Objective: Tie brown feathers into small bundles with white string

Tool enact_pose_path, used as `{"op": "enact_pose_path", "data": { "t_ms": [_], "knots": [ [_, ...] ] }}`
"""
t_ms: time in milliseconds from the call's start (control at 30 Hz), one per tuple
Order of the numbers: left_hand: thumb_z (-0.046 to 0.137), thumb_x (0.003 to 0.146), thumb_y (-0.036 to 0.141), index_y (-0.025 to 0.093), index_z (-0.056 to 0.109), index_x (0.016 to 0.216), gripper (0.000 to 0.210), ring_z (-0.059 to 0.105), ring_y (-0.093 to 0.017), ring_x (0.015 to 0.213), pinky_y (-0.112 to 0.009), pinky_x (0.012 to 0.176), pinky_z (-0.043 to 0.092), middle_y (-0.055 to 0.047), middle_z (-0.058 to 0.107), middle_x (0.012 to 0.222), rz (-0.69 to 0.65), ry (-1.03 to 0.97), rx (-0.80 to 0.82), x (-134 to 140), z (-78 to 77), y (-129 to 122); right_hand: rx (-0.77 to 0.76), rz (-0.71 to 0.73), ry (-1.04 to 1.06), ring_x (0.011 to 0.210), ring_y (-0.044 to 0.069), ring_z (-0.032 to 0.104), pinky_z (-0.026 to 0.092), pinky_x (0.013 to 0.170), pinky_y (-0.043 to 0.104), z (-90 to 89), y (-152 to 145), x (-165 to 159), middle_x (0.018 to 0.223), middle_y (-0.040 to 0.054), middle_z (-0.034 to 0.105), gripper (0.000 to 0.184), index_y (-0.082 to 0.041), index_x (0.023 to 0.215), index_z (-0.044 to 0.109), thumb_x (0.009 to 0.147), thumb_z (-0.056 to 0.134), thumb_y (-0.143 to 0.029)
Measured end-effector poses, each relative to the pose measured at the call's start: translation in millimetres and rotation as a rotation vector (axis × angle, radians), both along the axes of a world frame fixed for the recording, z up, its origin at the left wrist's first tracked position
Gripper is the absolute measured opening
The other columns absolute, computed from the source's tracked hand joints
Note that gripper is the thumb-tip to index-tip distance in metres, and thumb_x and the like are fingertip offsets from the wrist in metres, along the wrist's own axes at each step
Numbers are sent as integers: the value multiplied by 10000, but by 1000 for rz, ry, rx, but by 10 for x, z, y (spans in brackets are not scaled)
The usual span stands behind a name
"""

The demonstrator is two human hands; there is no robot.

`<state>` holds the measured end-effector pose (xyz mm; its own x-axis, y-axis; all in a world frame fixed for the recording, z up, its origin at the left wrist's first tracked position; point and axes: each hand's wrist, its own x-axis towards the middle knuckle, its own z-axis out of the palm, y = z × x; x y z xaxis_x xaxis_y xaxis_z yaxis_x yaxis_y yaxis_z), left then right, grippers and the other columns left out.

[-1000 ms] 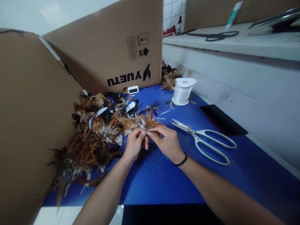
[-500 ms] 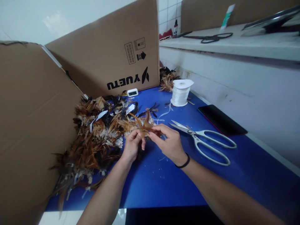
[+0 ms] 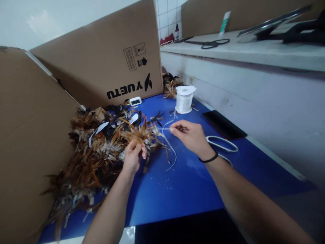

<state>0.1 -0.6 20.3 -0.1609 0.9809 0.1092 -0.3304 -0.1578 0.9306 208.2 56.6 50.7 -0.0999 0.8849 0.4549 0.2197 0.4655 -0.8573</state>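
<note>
My left hand [image 3: 133, 156] is closed on a bunch of brown feathers [image 3: 142, 134], which fan out above its fingers. To the right, my right hand [image 3: 189, 134] pinches a thin white ribbon [image 3: 165, 128] that stretches across to the bunch. More of the ribbon curls down onto the blue table. The white ribbon spool [image 3: 184, 101] stands upright behind my right hand. Large scissors [image 3: 224, 144] lie beyond that wrist, with their blades hidden by the hand and forearm. On the left a big heap of brown, black and whitish feathers [image 3: 88, 169] covers the table.
Cardboard panels [image 3: 101, 61] stand behind and left of the heap. A small white digital display [image 3: 135, 101] sits near the back. At the right lies a black phone [image 3: 224, 123]. A shelf [image 3: 243, 45] along the wall carries dark scissors [image 3: 214, 44] and a glue stick [image 3: 224, 23].
My right hand has moved right, away from the feather bunch, drawing the ribbon out. My left hand keeps hold of the bunch. The whole view has shifted, so things sit further left.
</note>
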Motion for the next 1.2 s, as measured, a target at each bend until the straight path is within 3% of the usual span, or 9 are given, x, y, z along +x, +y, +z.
{"op": "enact_pose_path", "data": {
  "t_ms": [200,300,467,633,900,1033,1200],
  "knots": [
    [698,724,301,156,502,652,254,467,-62,421,-177,384,381,28,540,580,44,-54,50,-31,-13,30,24,60,-512,690,139,619,447,653,254,-105,93,239,768,7,690,100,-196,813,678,771,587,-187],
    [697,724,304,155,506,659,251,460,-61,418,-178,380,382,31,534,575,47,-56,52,-43,-23,39,-42,150,-766,712,152,620,427,635,252,-147,70,168,795,18,686,87,-198,805,674,782,592,-216],
    [720,697,338,156,499,672,288,456,-58,412,-174,379,377,38,528,565,57,-62,37,-86,-28,62,-40,159,-1015,740,177,615,391,636,266,-236,-7,0,817,50,663,84,-179,739,622,792,593,-237],
    [728,679,384,149,496,676,331,445,-49,417,-172,383,365,38,513,583,40,-52,4,-92,-16,73,-40,173,-972,683,174,616,370,599,265,-301,-19,27,775,72,661,142,-174,694,583,813,506,-164],
    [659,751,369,148,484,661,296,433,-55,438,-180,415,356,34,486,561,-10,20,30,-82,-67,60,-198,161,-557,502,126,594,418,539,242,-334,16,187,599,-28,618,105,-204,737,535,810,461,-214],
    [624,783,364,149,472,657,292,429,-56,431,-185,420,348,32,481,547,-20,43,55,-99,-87,64,-57,78,-530,528,136,592,422,557,249,-353,68,231,589,-31,599,81,-213,797,555,805,474,-216],
    [677,741,352,148,472,666,298,427,-46,438,-174,414,336,44,472,570,6,-72,50,-120,-24,62,92,-97,-724,661,189,623,421,604,283,-319,47,244,736,28,659,127,-206,897,573,827,470,-181]
  ]
}}
